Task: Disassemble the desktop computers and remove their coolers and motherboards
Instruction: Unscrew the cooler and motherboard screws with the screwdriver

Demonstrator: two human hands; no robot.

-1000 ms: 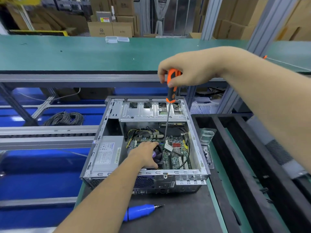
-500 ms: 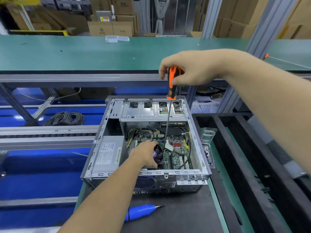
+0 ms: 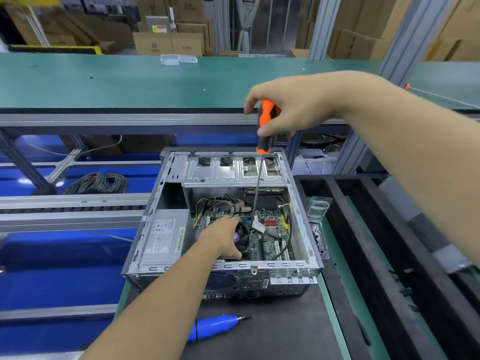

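A: Where is everything sitting right now?

B: The desktop case (image 3: 223, 224) is lying open on the dark worktop (image 3: 285, 333), and the motherboard (image 3: 270, 229) is lying flat on its floor with the cooler (image 3: 242, 237) on top of it. The left hand (image 3: 223, 239) is curling its fingers over the cooler fan, gripping it from above. The right hand (image 3: 293, 110) is wrapping around the orange handle of a long screwdriver (image 3: 261, 162), well above the case, with the shaft running down to a point just beside the cooler's far corner.

A: So the cooler screws are being worked on?

B: That is my reading — the tip itself is too small to see properly, so I cannot tell whether it is seated in a screw head.

A: What is making this step go well?

B: Keeping the shaft in line with the screw, pressing down lightly while turning, and letting the left hand be steadying the cooler so it is not twisting on the board. The cables (image 3: 220, 203) are lying close to the tip — worth avoiding. A blue electric driver (image 3: 215, 327) is resting on the worktop in front of the case, untouched.
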